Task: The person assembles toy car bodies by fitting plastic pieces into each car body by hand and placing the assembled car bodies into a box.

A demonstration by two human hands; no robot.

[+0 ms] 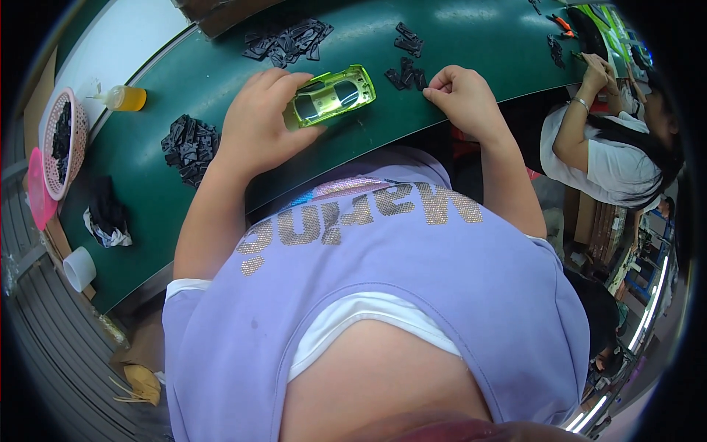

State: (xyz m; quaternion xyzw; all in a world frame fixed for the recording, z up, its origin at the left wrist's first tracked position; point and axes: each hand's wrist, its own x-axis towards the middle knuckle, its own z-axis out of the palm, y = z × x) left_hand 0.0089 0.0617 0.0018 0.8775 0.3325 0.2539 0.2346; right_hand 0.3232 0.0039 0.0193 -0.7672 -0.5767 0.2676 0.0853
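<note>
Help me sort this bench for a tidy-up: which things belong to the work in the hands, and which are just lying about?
In use:
- green toy car body, held by the left hand
- small black parts beside the right hand
- further black part piles

Lying about:
- yellow squeeze bottle
- pink basket
- white tape roll
- black rag

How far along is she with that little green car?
Nothing looks finished: no completed cars show on the green table. In hand: the left hand holds one green toy car shell; the right hand pinches by small black parts. Piles of black parts remain unused.
</note>
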